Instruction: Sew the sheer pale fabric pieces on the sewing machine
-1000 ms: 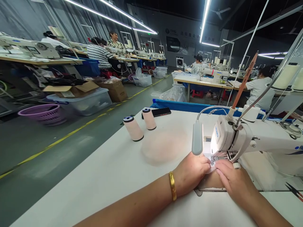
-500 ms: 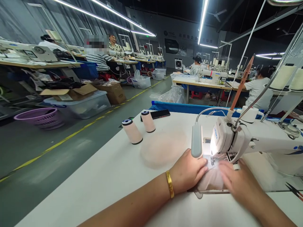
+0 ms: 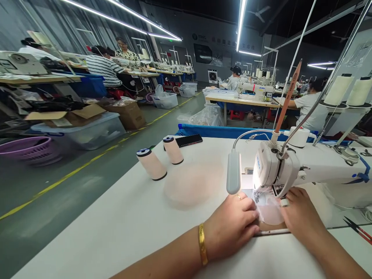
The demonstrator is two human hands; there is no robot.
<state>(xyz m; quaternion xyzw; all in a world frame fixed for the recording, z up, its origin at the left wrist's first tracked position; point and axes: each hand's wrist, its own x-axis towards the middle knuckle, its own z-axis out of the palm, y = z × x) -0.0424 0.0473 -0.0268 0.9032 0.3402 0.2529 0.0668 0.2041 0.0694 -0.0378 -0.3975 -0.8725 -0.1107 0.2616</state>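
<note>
A white sewing machine [image 3: 264, 162] stands at the right, its lamp lighting the needle area. Thin, pale sheer fabric [image 3: 271, 213] lies under the presser foot. My left hand [image 3: 234, 224], with a gold bracelet at the wrist, has its fingers curled at the fabric's left edge, left of the needle. On the other side, my right hand [image 3: 303, 215] rests at the fabric's right edge, fingers bent and partly behind the machine head. Both hands touch the fabric. A round pale sheer piece [image 3: 194, 186] lies on the white table left of the machine.
Two peach thread cones [image 3: 151, 164] and a black phone [image 3: 190, 140] lie near the table's far left edge. Red-handled scissors [image 3: 359, 229] lie at the right. A grey lamp [image 3: 233, 172] hangs beside the machine head. Other people sit at machines beyond.
The view has turned slightly right. My left hand has curled its fingers more and sits closer to the fabric's near left edge. My right hand has drawn rightward from the needle, leaving more fabric visible.
</note>
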